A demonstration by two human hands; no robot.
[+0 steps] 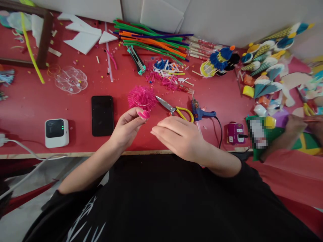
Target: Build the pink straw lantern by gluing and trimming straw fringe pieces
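My left hand (129,127) is closed in a pinch, with a small, smooth, bright pink piece (143,115) between thumb and fingertips. Just right of it, my right hand (180,136) has its fingers curled and pressed together; their tips face the left hand, and whatever they may hold is hidden. Behind the left hand a fringed pink pompom-like ball (142,96) lies on the red table (80,134). Scissors (176,109) with yellow handles rest beyond the right hand, partly covered by it. A blue glue gun (202,111) is beside them.
A black phone (102,116) and a white box device (57,133) lie to the left. Pipe cleaners (153,38), a cutter knife (136,59) and pink scraps (168,80) are at the back. At right, a purple socket box (235,132) sits near a co-worker's hand (295,123).
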